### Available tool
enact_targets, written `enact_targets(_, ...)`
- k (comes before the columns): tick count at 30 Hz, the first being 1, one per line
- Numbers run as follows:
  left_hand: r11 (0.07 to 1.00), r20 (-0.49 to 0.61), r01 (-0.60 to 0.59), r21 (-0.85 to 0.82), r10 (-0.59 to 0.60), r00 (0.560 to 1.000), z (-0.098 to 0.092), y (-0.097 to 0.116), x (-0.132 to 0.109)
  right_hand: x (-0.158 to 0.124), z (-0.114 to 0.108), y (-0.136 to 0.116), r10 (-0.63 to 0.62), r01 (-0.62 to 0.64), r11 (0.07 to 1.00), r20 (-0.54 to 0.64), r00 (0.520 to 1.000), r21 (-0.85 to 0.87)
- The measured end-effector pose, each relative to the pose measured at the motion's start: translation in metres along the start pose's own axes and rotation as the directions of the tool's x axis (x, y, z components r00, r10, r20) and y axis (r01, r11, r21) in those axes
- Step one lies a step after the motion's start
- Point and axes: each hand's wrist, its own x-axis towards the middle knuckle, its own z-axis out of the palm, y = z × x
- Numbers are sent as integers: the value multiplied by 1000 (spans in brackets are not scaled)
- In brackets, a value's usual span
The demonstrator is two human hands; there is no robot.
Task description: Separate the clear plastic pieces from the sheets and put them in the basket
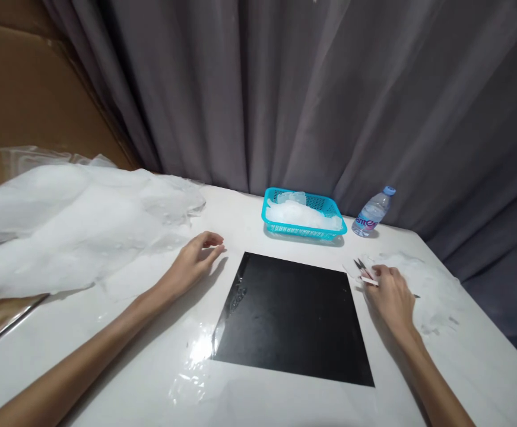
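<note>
My left hand (198, 258) is held over the white table, left of the black square sheet (291, 317). Its thumb and fingers are apart with nothing between them. My right hand (392, 296) is at the right of the sheet, fingers curled over a slender white tool (368, 281). A dark tip shows on the far side of that hand, seemingly the tool's other end. Just beyond the fingertips are small snips (360, 265) with dark blades; the hand hides part of them. Thin white, wispy material (436, 284) lies beside the right hand.
A turquoise basket (269, 228) holding white material stands behind the sheet, with a water bottle (373, 212) to its right. A large pile of white sheer material (75, 225) covers the left side. Cardboard (22, 89) and a grey curtain (285, 101) border the table (142, 367).
</note>
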Motion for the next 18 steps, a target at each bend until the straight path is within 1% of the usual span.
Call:
enact_targets(2, 999, 32, -36, -1, 36, 999, -2, 6, 0, 1, -4, -4, 27, -24, 998, 46, 999, -54)
enact_targets(5, 995, 98, -99, 29, 96, 991, 0, 12, -7, 8, -9, -6, 47, -40, 997, 106, 993, -66)
enact_targets(8, 990, 137, -131, 48, 123, 983, 6, 12, -14, 16, -17, -5, 83, -76, 995, 120, 989, -66)
enact_targets(10, 986, 153, -158, 53, 148, 977, 10, 10, -16, 17, -23, -6, 94, -86, 994, 130, 987, -63)
enact_targets(11, 982, 164, -176, 62, 164, 973, 12, 10, -17, 14, -25, -7, 91, -85, 995, 118, 989, -58)
enact_targets(12, 978, 177, -195, 75, 179, 968, 14, 10, -18, 11, -28, -9, 81, -77, 996, 77, 994, -51)
enact_targets(14, 969, 200, -227, 99, 204, 958, 18, 12, -20, 3, -30, -15, 8, -11, 999, -87, 996, -33)
enact_targets(15, 964, 206, -242, 106, 217, 954, 20, 13, -21, 0, -29, -19, -64, 60, 998, -176, 982, -31)
enact_targets(16, 960, 210, -256, 109, 230, 950, 22, 14, -23, -2, -26, -23, -152, 149, 988, -240, 959, -33)
enact_targets(17, 957, 210, -270, 109, 244, 947, 24, 16, -25, -2, -23, -28, -243, 245, 969, -259, 935, -26)
enact_targets(18, 953, 211, -285, 107, 258, 943, 27, 17, -27, 1, -18, -33, -325, 334, 943, -234, 916, -2)
